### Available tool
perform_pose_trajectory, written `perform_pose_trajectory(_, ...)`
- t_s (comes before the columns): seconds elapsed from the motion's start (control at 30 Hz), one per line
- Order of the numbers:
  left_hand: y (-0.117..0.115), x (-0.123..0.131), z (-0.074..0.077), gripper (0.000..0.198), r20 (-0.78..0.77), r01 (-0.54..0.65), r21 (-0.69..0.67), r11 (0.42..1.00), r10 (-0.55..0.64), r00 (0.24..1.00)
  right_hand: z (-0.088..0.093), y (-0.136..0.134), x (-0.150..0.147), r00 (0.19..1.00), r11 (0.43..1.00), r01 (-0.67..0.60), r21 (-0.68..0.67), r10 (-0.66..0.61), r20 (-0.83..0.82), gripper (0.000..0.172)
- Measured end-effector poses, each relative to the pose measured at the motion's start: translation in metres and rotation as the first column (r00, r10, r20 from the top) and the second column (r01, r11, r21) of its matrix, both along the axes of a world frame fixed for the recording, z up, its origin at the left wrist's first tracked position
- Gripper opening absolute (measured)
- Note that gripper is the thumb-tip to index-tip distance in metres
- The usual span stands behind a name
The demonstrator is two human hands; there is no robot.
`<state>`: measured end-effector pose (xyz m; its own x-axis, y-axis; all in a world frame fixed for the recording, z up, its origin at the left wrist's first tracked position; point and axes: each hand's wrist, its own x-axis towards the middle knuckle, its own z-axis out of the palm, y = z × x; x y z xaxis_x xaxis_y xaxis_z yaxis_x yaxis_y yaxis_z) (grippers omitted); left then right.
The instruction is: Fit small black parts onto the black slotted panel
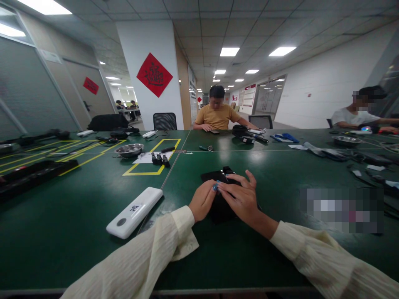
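Note:
My left hand [203, 199] is closed, its thumb and fingers pressed together. Its fingertips meet those of my right hand [241, 197], which pinches at the same spot while its outer fingers stand raised. Small patches of blue show at the meeting fingertips; I cannot tell whether they are nails or a small part. Whatever the fingers hold is hidden. Beneath and behind both hands lies a flat black item [221, 212], partly covered by them, with a small black block [228, 170] at its far end.
On the green table [93, 253], a white power-bank-like device marked 26 [135, 211] lies left of my hands. Farther off are a metal bowl [129, 150], black clips [161, 160] and green-handled pliers [206, 148]. A person in a yellow shirt [218, 116] sits opposite; cables and bags lie right.

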<state>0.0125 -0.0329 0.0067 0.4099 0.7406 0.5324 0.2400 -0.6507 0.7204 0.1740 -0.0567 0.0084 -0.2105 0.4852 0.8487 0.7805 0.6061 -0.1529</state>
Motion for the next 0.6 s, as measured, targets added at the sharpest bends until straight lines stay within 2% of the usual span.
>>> perform_pose_trajectory(0.17, 0.003, 0.0, -0.002, 0.035, 0.017, -0.012, -0.014, 1.0, 0.013, 1.0, 0.002, 0.005, 0.003, 1.0, 0.998, -0.01, -0.058, 0.009, -0.01, 0.03)
perform_pose_trajectory(0.33, 0.014, 0.0, -0.006, 0.027, 0.102, -0.132, -0.045, 0.99, 0.136, 0.985, 0.002, 0.027, 0.01, 0.976, 0.966, 0.216, -0.141, -0.218, 0.001, 0.052)
perform_pose_trajectory(0.4, 0.018, 0.0, -0.009, 0.022, 0.141, -0.172, -0.088, 0.981, 0.184, 0.973, 0.002, 0.037, 0.016, 0.969, 0.945, 0.249, -0.213, -0.241, 0.063, 0.053)
perform_pose_trajectory(0.47, 0.023, 0.0, -0.012, 0.02, 0.167, -0.204, -0.125, 0.971, 0.223, 0.96, 0.001, 0.045, 0.02, 0.979, 0.935, 0.202, -0.291, -0.181, 0.096, 0.05)
perform_pose_trajectory(0.6, 0.029, -0.001, -0.015, 0.021, 0.183, -0.249, -0.146, 0.958, 0.273, 0.944, -0.001, 0.052, 0.026, 0.997, 0.919, 0.076, -0.386, -0.08, 0.008, 0.044)
